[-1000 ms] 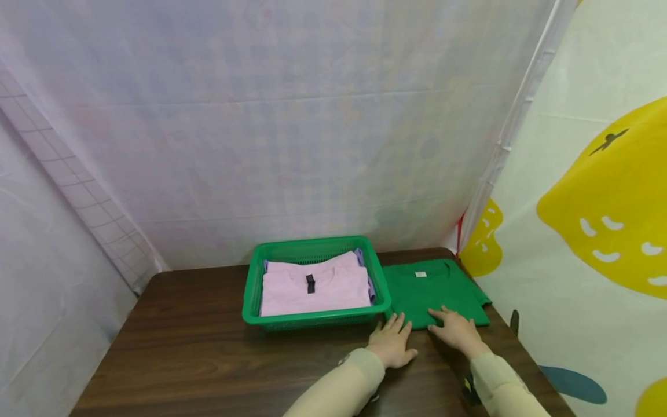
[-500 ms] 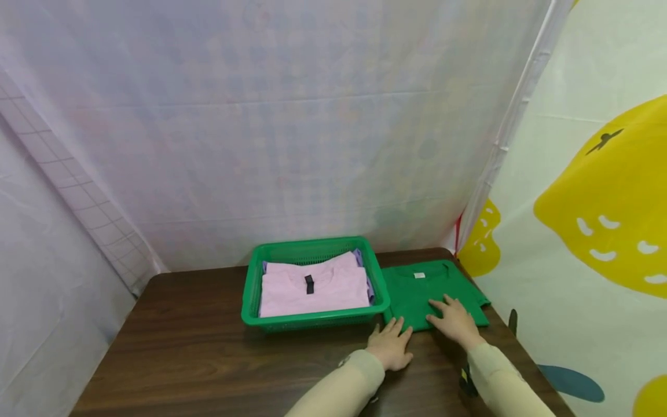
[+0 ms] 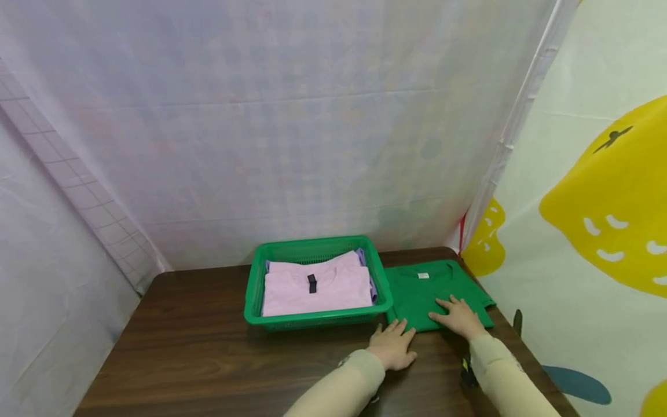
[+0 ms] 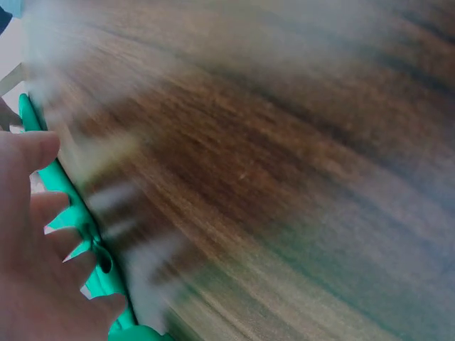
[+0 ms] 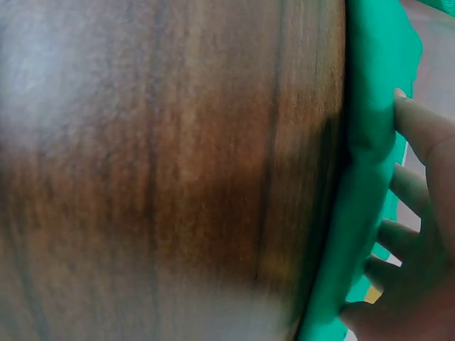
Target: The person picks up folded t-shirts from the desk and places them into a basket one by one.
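Observation:
A folded green shirt (image 3: 424, 295) with a white neck label lies flat at the right end of the table. My right hand (image 3: 461, 318) rests on its front part, fingers spread; in the right wrist view the fingertips touch the cloth (image 5: 362, 185) along its folded edge. My left hand (image 3: 392, 346) lies at the shirt's front left corner with straight, spread fingers. From the left wrist, the same hand (image 4: 35, 249) shows its fingertips at the green edge. Neither hand grips anything.
Left of the shirt stands a green plastic basket (image 3: 318, 318) holding a folded pink shirt (image 3: 339, 292) over purple cloth (image 3: 373, 289). Brown wooden table (image 3: 198, 347) surface extends left and in front. A pale curtain (image 3: 292, 145) hangs behind, a lemon-print one (image 3: 583, 174) at the right.
My right hand has slid slightly farther up onto the green shirt. My left hand stays at the front left corner, and the basket has not moved.

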The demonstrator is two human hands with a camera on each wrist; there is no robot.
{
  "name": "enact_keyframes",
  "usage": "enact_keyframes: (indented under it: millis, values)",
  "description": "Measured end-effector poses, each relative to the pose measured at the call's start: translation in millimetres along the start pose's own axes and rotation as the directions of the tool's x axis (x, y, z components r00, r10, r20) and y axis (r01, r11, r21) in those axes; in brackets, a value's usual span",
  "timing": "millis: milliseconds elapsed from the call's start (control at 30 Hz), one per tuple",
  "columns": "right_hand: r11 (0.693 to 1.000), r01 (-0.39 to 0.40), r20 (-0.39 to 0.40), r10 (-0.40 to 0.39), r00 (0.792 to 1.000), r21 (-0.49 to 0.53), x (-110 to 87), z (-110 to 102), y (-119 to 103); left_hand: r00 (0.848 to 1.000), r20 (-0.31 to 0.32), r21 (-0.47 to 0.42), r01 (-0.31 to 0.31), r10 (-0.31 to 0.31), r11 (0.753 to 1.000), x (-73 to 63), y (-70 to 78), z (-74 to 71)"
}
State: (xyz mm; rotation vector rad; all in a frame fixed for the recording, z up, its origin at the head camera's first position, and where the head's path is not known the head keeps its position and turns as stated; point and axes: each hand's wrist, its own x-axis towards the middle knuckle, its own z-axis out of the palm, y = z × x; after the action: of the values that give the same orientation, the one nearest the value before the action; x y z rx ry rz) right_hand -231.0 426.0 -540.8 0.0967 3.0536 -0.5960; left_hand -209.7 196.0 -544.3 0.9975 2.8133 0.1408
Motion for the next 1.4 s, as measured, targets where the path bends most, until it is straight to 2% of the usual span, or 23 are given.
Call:
enact_keyframes:
  millis: [167,300,567,767,1233,1400]
  values:
    - [1.0,0.009,-0.006,-0.009,1.0,-0.004,-8.5,-2.9,-1.9,0.998,-0.053,-0.01,-0.038,0.037,0.999,2.1,1.7,3.8]
    - [1.0,0.009,-0.015,-0.009,1.0,-0.001,-15.3,-1.2,-4.1,0.997,-0.063,0.015,-0.042,0.043,0.999,0.7,2.6,2.3]
    - [1.0,0.016,-0.042,-0.016,0.999,-0.003,-27.5,8.0,-3.2,0.999,-0.034,0.028,-0.031,0.032,0.999,-0.5,0.2,3.8]
    - [1.0,0.004,-0.043,-0.004,0.999,-0.012,-36.8,10.8,-2.9,0.998,-0.024,0.034,-0.05,0.051,0.998,-0.5,1.9,5.6]
    - [0.999,-0.03,-0.03,0.03,0.999,-0.019,-60.2,16.1,-10.9,0.996,-0.041,0.068,-0.072,0.074,0.995,-0.9,6.7,1.9]
    - [0.999,-0.043,-0.025,0.042,0.999,-0.021,-67.0,19.5,-9.9,0.994,-0.044,0.06,-0.097,0.1,0.993,1.1,7.1,3.2]
